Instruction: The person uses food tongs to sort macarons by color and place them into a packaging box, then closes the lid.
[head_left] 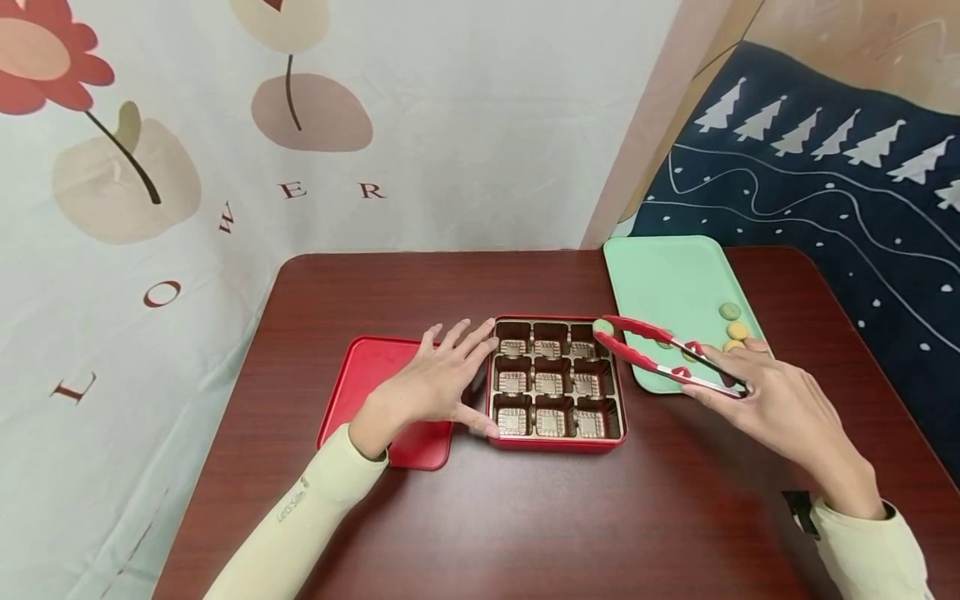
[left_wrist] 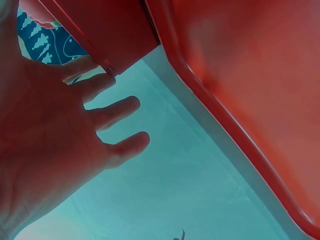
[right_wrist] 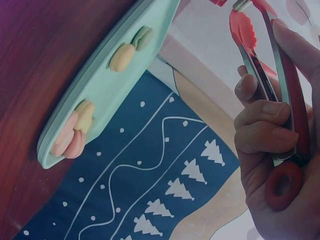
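Observation:
My right hand [head_left: 783, 408] grips a pair of tongs [head_left: 637, 360] with red tips. Pinched between the tips is a pale green macaron [head_left: 602, 327], over the far right corner of a red box [head_left: 557, 447]. The box holds a gold-brown insert [head_left: 533, 379] divided into compartments in rows of three. Along its left side, my left hand [head_left: 429, 382] has its fingers spread, fingertips at the far left edge and thumb at the near left corner. In the right wrist view, my fingers curl round the tong handles [right_wrist: 298, 107].
A mint-green tray [head_left: 667, 275] on the right bears several macarons: green [right_wrist: 143, 39], yellow [right_wrist: 121, 57] and pink [right_wrist: 75, 145]. A red lid [head_left: 375, 367] lies left of the box, partly under my left forearm. The brown table [head_left: 435, 287] meets a printed cloth behind.

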